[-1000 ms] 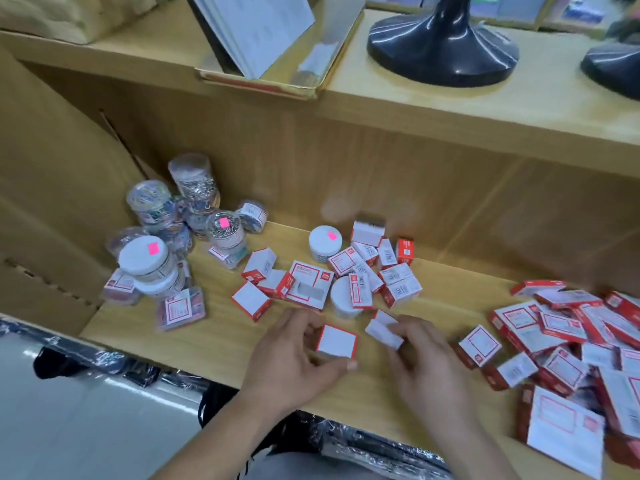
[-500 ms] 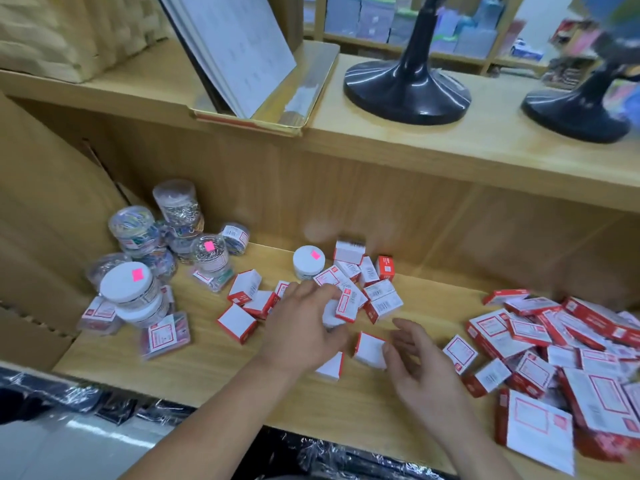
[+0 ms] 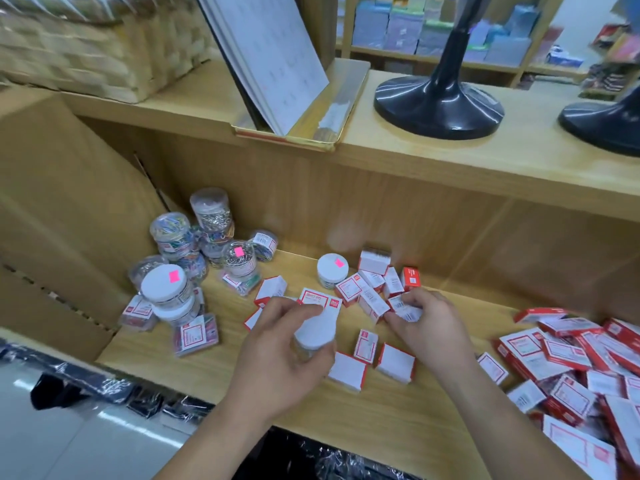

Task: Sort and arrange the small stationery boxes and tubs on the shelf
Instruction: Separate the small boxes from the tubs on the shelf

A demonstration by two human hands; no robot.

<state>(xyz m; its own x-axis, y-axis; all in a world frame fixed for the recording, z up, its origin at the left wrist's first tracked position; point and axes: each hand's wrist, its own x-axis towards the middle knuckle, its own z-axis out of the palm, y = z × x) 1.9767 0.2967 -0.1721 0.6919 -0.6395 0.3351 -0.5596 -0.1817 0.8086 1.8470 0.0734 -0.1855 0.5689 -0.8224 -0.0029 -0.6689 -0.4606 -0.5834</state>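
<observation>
My left hand (image 3: 280,355) is shut on a small clear tub with a white lid (image 3: 317,332), held just above the wooden shelf (image 3: 214,362). My right hand (image 3: 427,323) pinches a small white-and-red box (image 3: 405,308) at the edge of a loose cluster of small boxes (image 3: 367,292). Another white-lidded tub (image 3: 333,268) stands behind that cluster. Three small boxes (image 3: 377,358) lie on the shelf in front of my hands. A group of clear tubs of clips (image 3: 194,251) stands at the left.
A heap of larger red-and-white boxes (image 3: 568,362) fills the shelf's right end. A cardboard flap (image 3: 69,220) walls the left side. On the upper shelf sit a wicker basket (image 3: 86,46), a gold tray with a book (image 3: 304,109) and two black stand bases (image 3: 438,105).
My left hand reached into the box cluster and came back holding the white-lidded tub. My right hand moved forward and took hold of a small box. The camera tilted upward.
</observation>
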